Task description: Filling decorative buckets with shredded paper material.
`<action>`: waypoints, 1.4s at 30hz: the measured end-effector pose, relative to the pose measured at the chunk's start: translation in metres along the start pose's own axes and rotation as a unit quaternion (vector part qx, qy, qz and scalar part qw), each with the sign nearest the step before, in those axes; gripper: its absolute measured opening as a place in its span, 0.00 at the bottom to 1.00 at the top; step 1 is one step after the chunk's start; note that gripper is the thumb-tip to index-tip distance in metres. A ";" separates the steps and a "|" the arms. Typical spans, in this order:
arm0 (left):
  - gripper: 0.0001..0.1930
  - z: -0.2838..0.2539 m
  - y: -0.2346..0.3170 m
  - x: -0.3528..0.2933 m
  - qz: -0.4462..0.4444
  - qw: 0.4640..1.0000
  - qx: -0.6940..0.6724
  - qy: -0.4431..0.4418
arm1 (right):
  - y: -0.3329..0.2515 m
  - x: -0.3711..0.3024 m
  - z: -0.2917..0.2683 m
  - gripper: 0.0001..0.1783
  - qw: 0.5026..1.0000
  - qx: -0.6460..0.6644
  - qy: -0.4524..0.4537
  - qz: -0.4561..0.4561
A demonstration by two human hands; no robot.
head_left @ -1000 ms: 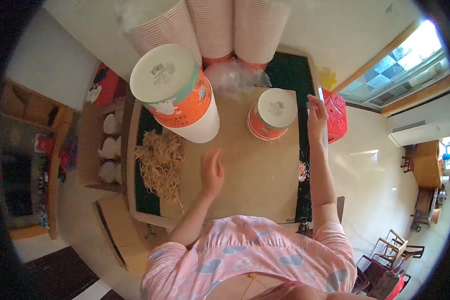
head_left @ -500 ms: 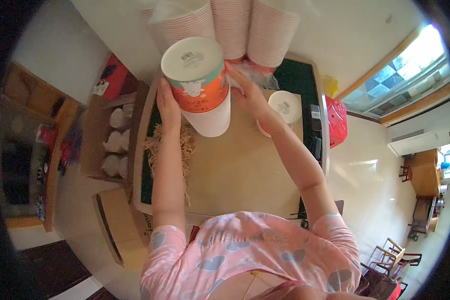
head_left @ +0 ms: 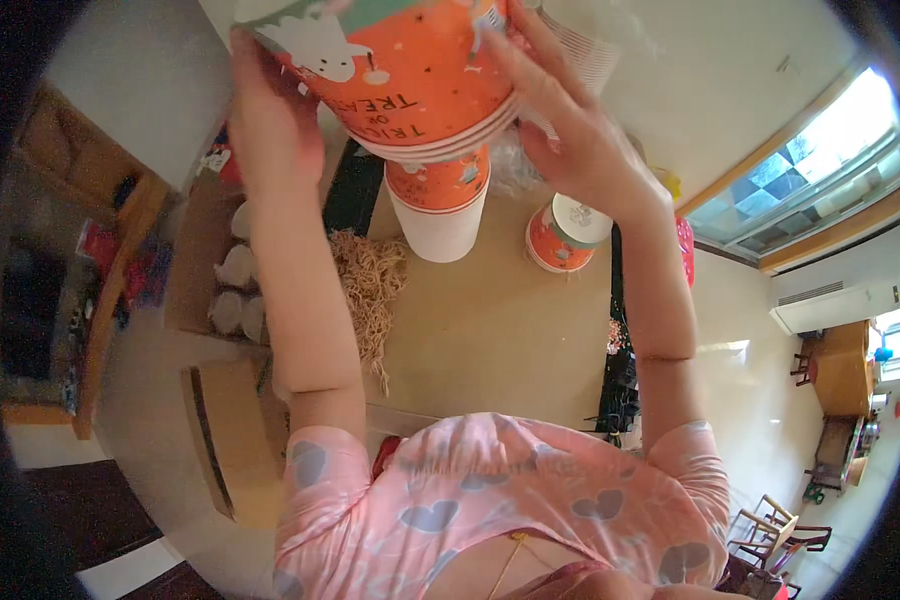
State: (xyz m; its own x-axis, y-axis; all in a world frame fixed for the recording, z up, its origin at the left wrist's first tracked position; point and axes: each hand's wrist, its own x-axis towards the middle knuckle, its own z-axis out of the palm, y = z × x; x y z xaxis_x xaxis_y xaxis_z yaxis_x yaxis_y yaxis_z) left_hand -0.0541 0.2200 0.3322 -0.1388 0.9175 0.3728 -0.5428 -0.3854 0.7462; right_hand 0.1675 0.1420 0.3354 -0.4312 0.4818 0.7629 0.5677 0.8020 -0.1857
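Observation:
Between my two hands, an upside-down stack of orange paper cups (head_left: 400, 85) with green bases and cartoon prints is held up close to the camera. Several white rims show nested at its lower edge. My left hand (head_left: 275, 130) presses on its left side, fingers partly hidden behind it. On the opposite side, my right hand (head_left: 580, 130) grips with its fingers against the printed wall. Directly below stands another orange paper cup (head_left: 440, 185), upside down over a white paper cup stack (head_left: 442, 230); whether it touches the held ones is hidden. A shorter orange cup (head_left: 560, 240) stands upside down to the right.
Tan shredded paper (head_left: 370, 290) lies along the left of the brown board (head_left: 500, 340) on the table. Nested white cups (head_left: 582, 55) are partly visible at the back, by clear plastic wrap (head_left: 515, 170). Left of the table sits a cardboard box (head_left: 192, 270) holding white rounded items.
Both hands have risen toward the camera with the upside-down cups. An orange cup over the white stack now shows below them. The view has shifted slightly.

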 end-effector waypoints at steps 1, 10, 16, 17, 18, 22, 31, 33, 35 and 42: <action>0.26 0.001 0.012 -0.006 0.002 1.000 0.001 0.003 | -0.010 0.003 -0.009 0.50 0.991 -0.094 -0.080 -0.050; 0.32 -0.035 -0.006 -0.113 -0.164 0.964 0.148 -0.144 | -0.086 -0.055 -0.027 0.23 0.986 -0.161 0.050 -0.007; 0.30 -0.100 -0.087 -0.202 -0.388 0.886 0.210 -0.144 | -0.076 -0.177 0.047 0.11 0.971 -0.077 -0.092 0.209; 0.30 -0.109 -0.104 -0.214 -0.394 0.883 0.209 -0.146 | -0.078 -0.195 0.061 0.09 0.957 -0.028 -0.092 0.274; 0.27 -0.120 -0.122 -0.228 -0.402 0.876 0.233 -0.126 | -0.078 -0.211 0.072 0.09 0.955 -0.027 -0.094 0.281; 0.21 -0.148 -0.155 -0.266 -0.447 0.830 0.296 -0.153 | -0.083 -0.243 0.091 0.09 0.912 -0.038 -0.172 0.370; 0.21 -0.157 -0.177 -0.292 -0.467 0.845 0.143 -0.220 | -0.091 -0.244 0.078 0.08 0.854 -0.051 -0.264 0.446; 0.22 -0.159 -0.180 -0.293 -0.474 0.839 0.147 -0.221 | -0.096 -0.237 0.071 0.09 0.820 -0.042 -0.304 0.483; 0.20 -0.165 -0.188 -0.296 -0.410 0.867 0.156 -0.234 | -0.097 -0.235 0.065 0.08 0.861 -0.018 -0.232 0.452; 0.17 -0.173 -0.191 -0.296 -0.371 0.846 0.236 -0.301 | -0.100 -0.196 0.005 0.10 0.845 -0.017 -0.157 0.512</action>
State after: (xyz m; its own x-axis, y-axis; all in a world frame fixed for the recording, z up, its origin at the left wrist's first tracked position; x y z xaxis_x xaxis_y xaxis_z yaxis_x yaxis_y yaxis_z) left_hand -0.0520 0.0390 -0.0162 0.6184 0.7633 -0.1871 0.1155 0.1472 0.9823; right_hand 0.1916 -0.0302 0.2013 0.1351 0.9908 0.0108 0.7731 -0.0986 -0.6266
